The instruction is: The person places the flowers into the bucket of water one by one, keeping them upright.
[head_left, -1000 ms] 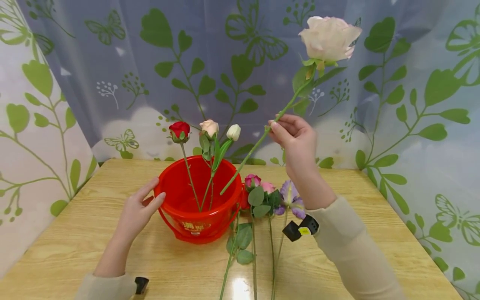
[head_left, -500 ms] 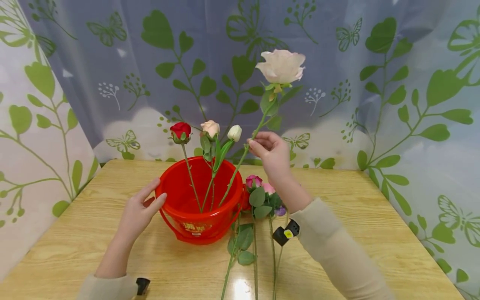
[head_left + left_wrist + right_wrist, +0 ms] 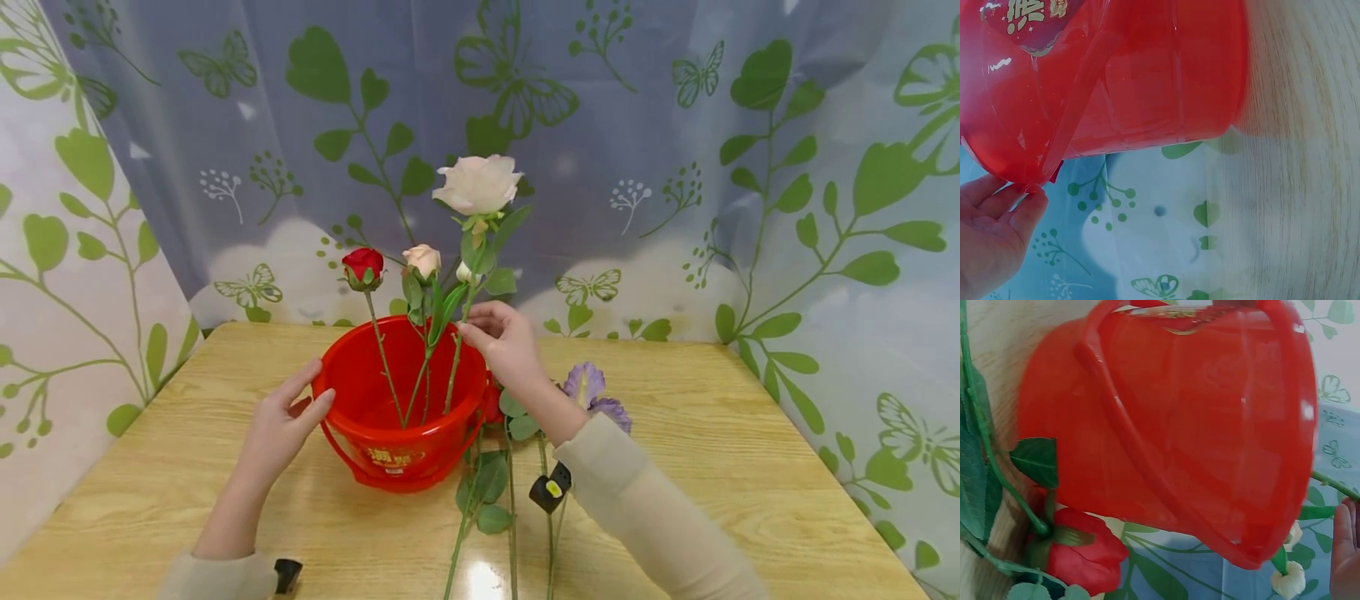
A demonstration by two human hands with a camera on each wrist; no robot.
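A red plastic bucket [image 3: 397, 454] stands on the table with a red rose [image 3: 364, 268], a peach rose [image 3: 422, 260] and a partly covered white tulip [image 3: 463, 272] in it. At the bucket's left rim my left hand [image 3: 288, 417] holds on with thumb and fingertips; the left wrist view shows this hand [image 3: 997, 231] at the handle joint. My right hand [image 3: 504, 346] pinches the green stem of a large pale pink rose [image 3: 480, 185] over the right rim. That stem's lower end is inside the bucket. Only part of the right hand [image 3: 1346, 550] enters the right wrist view.
Right of the bucket, several flowers lie on the wooden table [image 3: 675, 417], among them a purple iris [image 3: 585, 385] and a red rose [image 3: 1085, 553]; my right arm covers some. Their stems run toward the front edge. A patterned curtain [image 3: 600, 150] hangs behind.
My right hand has moved left and down with the pale pink rose, which is now more upright, its stem end lower in the bucket. My left hand stays at the rim.
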